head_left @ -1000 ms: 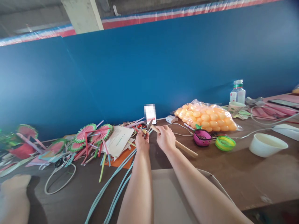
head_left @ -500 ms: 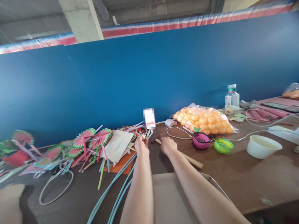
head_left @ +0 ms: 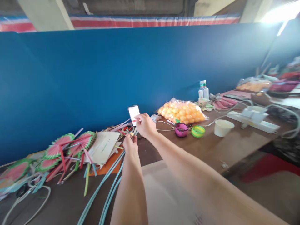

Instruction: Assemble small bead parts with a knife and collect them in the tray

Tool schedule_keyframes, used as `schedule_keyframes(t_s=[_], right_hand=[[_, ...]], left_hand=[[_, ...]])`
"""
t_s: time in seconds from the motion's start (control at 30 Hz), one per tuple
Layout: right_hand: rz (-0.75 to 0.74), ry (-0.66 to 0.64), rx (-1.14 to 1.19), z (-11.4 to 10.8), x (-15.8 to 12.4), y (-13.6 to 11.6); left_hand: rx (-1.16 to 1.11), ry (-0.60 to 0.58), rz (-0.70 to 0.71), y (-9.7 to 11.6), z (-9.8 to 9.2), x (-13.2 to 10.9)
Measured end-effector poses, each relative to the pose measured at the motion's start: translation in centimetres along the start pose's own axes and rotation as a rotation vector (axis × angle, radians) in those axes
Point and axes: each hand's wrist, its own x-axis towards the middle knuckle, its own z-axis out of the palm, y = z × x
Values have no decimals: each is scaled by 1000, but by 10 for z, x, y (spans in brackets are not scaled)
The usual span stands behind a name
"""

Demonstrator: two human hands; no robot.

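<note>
My left hand point(head_left: 130, 143) is closed, its fingertips pinching a small pale-yellow piece point(head_left: 131, 134) whose kind I cannot make out. My right hand point(head_left: 146, 125) reaches to a phone point(head_left: 133, 112) propped upright against the blue partition. One finger is stretched out at the lower part of its lit screen; no object shows in this hand. Red-handled scissors, partly hidden, and thin paper strips lie just behind my left hand. Pale blue tubes or strips point(head_left: 103, 184) run beside my left forearm toward the front. A brown board or cardboard sheet point(head_left: 159, 193) lies under my forearms.
Watermelon-patterned paper fans point(head_left: 59, 145) and a printed sheet point(head_left: 104, 147) lie to the left. To the right are a bag of orange balls point(head_left: 182, 112), a purple bowl point(head_left: 181, 129), a green-yellow bowl point(head_left: 198, 131), a white tub point(head_left: 223, 128) and a power strip point(head_left: 255, 122). A blue partition point(head_left: 140, 68) stands behind.
My right hand has left the wooden stick and moved up to the phone; the stick no longer shows. The view has turned right. My left hand keeps its pinch.
</note>
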Motion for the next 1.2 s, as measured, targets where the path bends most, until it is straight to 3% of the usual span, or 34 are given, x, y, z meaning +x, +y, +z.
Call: schedule_keyframes(t_s=[0.1,0.17,0.27,0.37,0.53,0.93,1.2], right_hand=[[-121,-124,-129,-46,15,-1],[-103,-230,-252,-79,20,11],[-29,-385,-456,-119,20,45],[84,-519,-620,-138,15,85],[208,-670,-728,-134,5,126],[188,-834,-858,-105,20,139],[79,-810,-743,-98,24,172]], left_hand=[[26,14,-21,2,0,-2],[39,29,-49,3,2,-4],[57,25,-52,6,3,-6],[70,16,-60,8,4,-9],[70,-9,-89,9,2,-8],[93,-63,-97,7,3,-3],[69,-78,-100,5,4,-2]])
